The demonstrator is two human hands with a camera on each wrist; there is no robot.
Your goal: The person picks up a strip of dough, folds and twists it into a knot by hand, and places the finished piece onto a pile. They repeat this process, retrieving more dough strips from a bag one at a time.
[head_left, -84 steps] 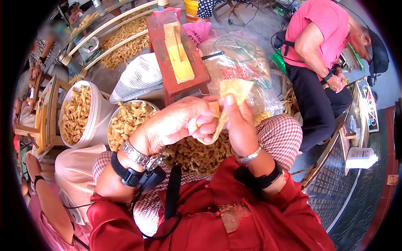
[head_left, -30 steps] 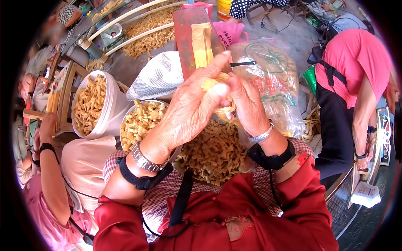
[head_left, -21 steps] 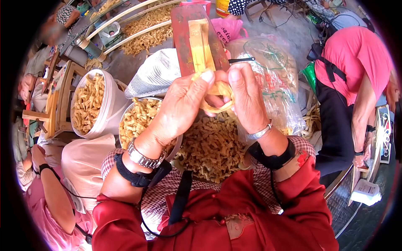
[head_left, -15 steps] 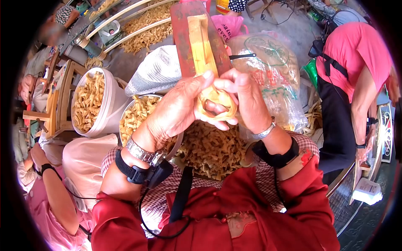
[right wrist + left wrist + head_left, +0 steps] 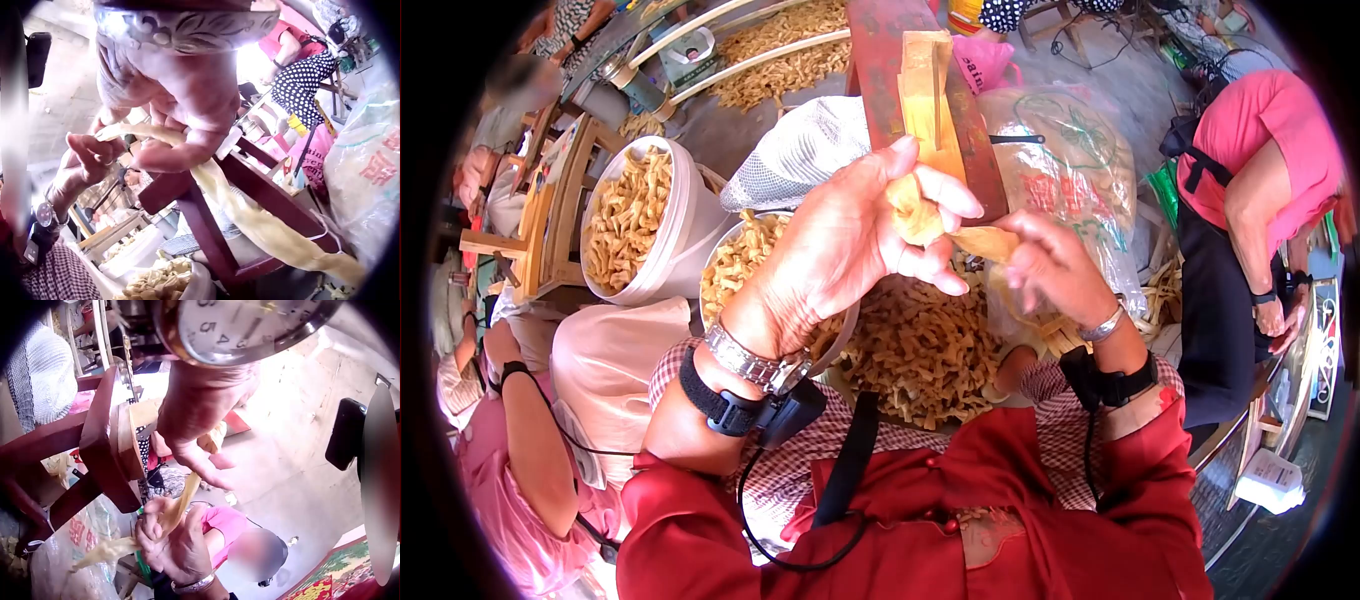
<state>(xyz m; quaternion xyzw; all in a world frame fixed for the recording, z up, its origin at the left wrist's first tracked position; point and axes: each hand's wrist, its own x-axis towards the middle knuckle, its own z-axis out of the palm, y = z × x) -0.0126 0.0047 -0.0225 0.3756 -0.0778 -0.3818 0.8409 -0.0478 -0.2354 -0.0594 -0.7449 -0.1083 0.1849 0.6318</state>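
Note:
A pale yellow, flexible strip runs between my two hands, with a bunched, knot-like part at my left hand. My left fingers hold this bunched part, thumb pointing up and outward. My right hand, slightly blurred, grips the strip farther right with its fingers curled round it. In the right wrist view the strip's long tail hangs down past the right hand. Below both hands lies a large heap of small knotted pieces.
A red bench carrying a wooden block stands ahead. To the left are a white bucket and a basin, both with knotted pieces. A clear plastic bag lies at right. People sit on both sides.
The wide piece held up earlier became a loop between both hands. Now the loop is drawn small at the left hand, and the right hand has moved right and down, pulling the strip.

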